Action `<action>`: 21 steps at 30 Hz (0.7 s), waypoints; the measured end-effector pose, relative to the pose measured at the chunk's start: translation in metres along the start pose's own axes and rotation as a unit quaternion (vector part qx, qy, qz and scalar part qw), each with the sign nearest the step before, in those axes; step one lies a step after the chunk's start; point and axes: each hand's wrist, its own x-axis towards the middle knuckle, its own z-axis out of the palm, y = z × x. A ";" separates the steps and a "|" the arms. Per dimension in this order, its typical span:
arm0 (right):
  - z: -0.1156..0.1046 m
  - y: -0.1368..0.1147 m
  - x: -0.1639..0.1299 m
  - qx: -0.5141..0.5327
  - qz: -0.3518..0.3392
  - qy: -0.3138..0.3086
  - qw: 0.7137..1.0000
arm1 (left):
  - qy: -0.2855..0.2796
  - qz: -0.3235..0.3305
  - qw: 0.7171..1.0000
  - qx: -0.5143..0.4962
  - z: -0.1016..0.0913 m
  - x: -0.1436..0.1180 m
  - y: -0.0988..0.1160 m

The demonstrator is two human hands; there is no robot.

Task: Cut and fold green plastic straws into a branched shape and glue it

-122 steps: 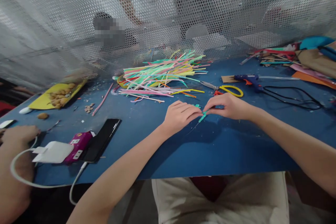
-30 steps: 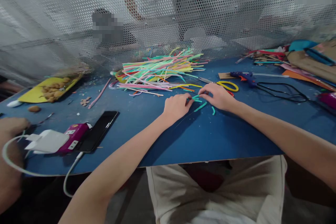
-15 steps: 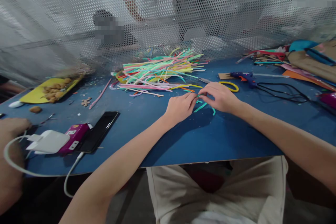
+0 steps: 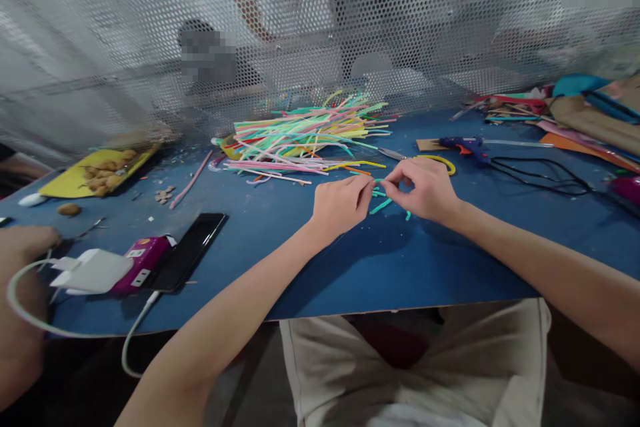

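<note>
Right hand (image 4: 425, 190) lifted, teal piece (image 4: 381, 205) (seemingly diagonal)

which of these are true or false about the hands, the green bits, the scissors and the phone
1. Both hands pinch a short green pipe cleaner piece between them. True: the left hand and right hand meet on the green piece.
2. The yellow-handled scissors are in the right hand. False: the scissors lie on the blue table behind that hand.
3. Loose green bits lie on the table under the hands. True.
4. The black phone lies to the right of the glue gun. False: the phone is far left, beside a pink power strip; the glue gun is on the right.
</note>
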 end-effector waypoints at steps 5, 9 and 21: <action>-0.002 0.001 0.000 0.008 -0.003 0.011 1.000 | -0.002 -0.002 1.000 -0.011 0.000 -0.002 0.004; -0.004 0.004 0.001 0.000 -0.024 -0.027 0.999 | -0.001 0.017 1.000 -0.003 0.004 -0.003 0.003; -0.005 0.002 -0.002 -0.035 -0.068 -0.049 0.996 | -0.015 0.010 1.000 -0.009 -0.001 -0.001 0.005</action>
